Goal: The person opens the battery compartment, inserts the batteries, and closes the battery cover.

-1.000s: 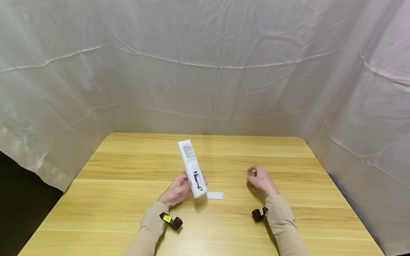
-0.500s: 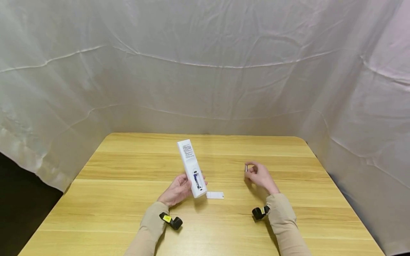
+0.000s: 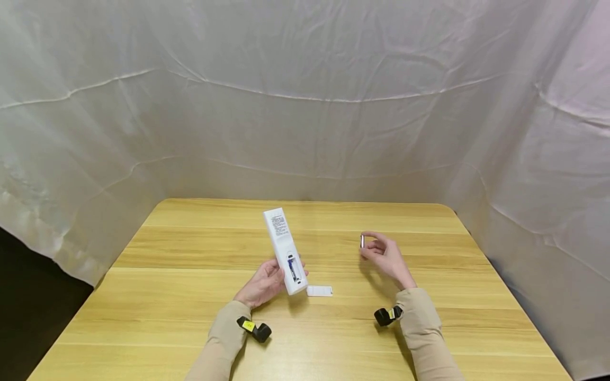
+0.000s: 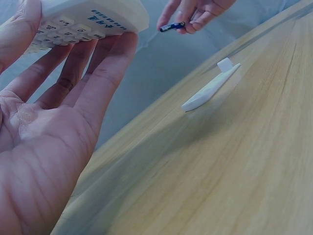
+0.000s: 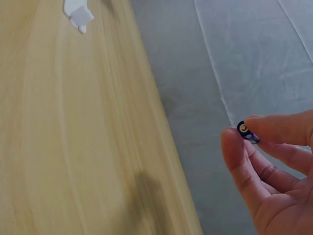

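Observation:
My left hand (image 3: 261,284) grips a white remote control (image 3: 283,241) near its lower end, back side up in the head view. Its battery compartment lies uncovered, with one dark blue battery (image 3: 292,269) in the left slot and a bare slot beside it. In the left wrist view the keypad side of the remote (image 4: 93,22) faces down over the fingers. Off to the right, my right hand (image 3: 387,257) pinches a second small battery (image 3: 362,242) between thumb and index finger, raised above the table. The right wrist view shows this battery's (image 5: 247,132) dark blue wrapper and round end.
The white battery cover (image 3: 320,291) lies on the wooden table (image 3: 190,312), just right of the remote's lower end. Grey curtains (image 3: 305,132) hang behind the table and at both sides. A black camera is strapped on each wrist.
My right hand has lifted the battery off the table and moved slightly away from me and to the left. The left hand and the remote control have stayed in place.

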`<state>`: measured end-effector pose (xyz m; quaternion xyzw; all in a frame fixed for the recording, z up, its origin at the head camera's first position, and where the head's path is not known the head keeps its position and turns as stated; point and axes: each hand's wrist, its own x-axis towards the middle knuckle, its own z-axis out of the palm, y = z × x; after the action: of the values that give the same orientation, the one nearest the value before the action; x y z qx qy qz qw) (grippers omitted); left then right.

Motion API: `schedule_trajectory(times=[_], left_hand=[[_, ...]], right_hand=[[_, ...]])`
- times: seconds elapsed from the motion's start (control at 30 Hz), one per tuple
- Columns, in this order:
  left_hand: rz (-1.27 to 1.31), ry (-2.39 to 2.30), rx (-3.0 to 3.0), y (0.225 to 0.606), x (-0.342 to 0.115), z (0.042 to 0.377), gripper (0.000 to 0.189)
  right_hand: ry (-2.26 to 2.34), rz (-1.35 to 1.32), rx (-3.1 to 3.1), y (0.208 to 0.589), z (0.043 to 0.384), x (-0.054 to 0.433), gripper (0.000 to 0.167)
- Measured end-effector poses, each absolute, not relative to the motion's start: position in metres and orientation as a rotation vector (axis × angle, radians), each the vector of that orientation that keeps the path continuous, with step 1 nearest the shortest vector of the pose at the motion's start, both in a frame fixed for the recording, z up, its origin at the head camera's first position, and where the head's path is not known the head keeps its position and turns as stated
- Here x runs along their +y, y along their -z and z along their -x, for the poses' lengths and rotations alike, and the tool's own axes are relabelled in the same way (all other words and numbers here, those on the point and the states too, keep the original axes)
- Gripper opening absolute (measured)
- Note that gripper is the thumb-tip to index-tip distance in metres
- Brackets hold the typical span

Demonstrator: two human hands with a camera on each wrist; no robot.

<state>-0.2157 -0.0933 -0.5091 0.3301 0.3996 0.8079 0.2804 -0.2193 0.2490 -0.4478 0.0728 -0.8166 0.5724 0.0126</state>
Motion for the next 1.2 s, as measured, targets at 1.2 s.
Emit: schedule_trajectory(times=[1.2], left_hand=[[-0.892,-2.182,1.062,0.512,-0.093,0.216,0.039]], right_hand=[[-1.592,-0.475,-2.364,0.429,0.206,0.209,0.049]])
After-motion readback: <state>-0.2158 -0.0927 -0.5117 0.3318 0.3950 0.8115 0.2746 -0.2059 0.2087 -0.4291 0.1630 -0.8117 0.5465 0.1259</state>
